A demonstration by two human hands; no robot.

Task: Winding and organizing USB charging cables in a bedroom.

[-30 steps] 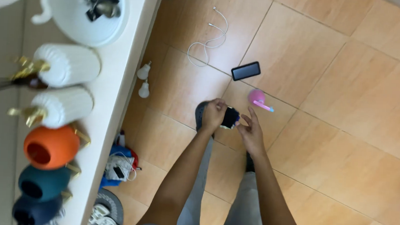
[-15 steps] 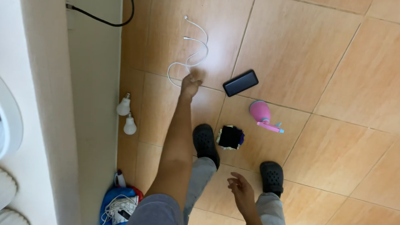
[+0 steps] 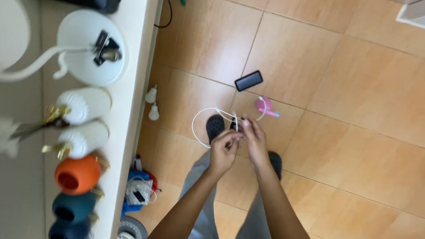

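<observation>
White cable looping above the tiled floor, being pinched by both: left hand curling closed on it, right hand gripping beside, near black phone and pink object.

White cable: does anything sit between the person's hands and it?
Nothing visible does. Both the left hand and the right hand already grip the white cable directly; its loop hangs free above the tiled floor.
</observation>
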